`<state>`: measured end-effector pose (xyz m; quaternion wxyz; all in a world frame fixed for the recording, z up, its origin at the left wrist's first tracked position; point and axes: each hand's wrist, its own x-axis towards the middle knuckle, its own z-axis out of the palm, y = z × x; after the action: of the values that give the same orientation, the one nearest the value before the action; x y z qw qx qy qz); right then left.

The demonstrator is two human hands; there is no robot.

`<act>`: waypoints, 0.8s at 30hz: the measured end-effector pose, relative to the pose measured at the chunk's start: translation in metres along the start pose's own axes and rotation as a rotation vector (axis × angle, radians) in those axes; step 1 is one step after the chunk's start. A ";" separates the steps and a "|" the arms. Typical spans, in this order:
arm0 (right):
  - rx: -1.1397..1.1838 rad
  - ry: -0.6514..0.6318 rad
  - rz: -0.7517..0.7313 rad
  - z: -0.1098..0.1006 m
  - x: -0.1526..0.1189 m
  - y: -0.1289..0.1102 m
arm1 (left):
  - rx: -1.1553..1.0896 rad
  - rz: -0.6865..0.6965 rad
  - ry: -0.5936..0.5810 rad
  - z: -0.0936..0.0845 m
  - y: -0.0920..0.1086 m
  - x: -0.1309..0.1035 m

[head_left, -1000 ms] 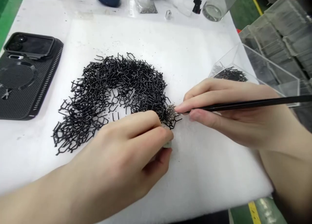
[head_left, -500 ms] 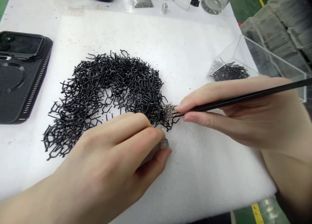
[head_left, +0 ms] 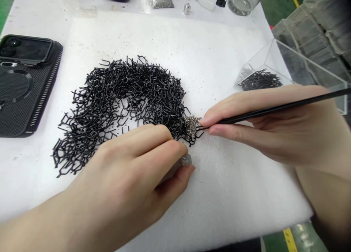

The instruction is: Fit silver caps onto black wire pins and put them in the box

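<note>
My right hand [head_left: 263,124] pinches slim black tweezers [head_left: 285,107], whose tips reach a small heap of tiny silvery-gold metal pieces [head_left: 192,125]. That heap touches the right end of a curved pile of thin, bent black links [head_left: 131,80]. In front of the pile, my left hand [head_left: 137,171] is closed around a small translucent piece [head_left: 186,160]; only its end shows between thumb and forefinger, the rest being covered by my fingers. I cannot make out whether the tweezer tips grip a piece.
A clear tray [head_left: 309,64] with black sticks [head_left: 260,79] stands behind my right hand. At left lies a black phone case [head_left: 30,95]. Along the back are a bag of metal bits [head_left: 161,2], a small clear piece [head_left: 187,8] and a glass jar [head_left: 241,3].
The whole view has shifted slightly, so things sit a little further right. Both hands keep nearly the same positions and grips; the pile looks unchanged.
</note>
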<state>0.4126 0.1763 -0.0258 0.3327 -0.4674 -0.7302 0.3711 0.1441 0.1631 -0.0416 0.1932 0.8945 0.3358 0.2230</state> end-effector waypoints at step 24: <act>-0.020 0.012 0.036 -0.003 -0.003 -0.001 | -0.034 0.007 -0.001 0.000 0.000 -0.002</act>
<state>0.4163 0.1739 -0.0238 0.3255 -0.4862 -0.7233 0.3668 0.1423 0.1621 -0.0422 0.2075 0.8925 0.3287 0.2289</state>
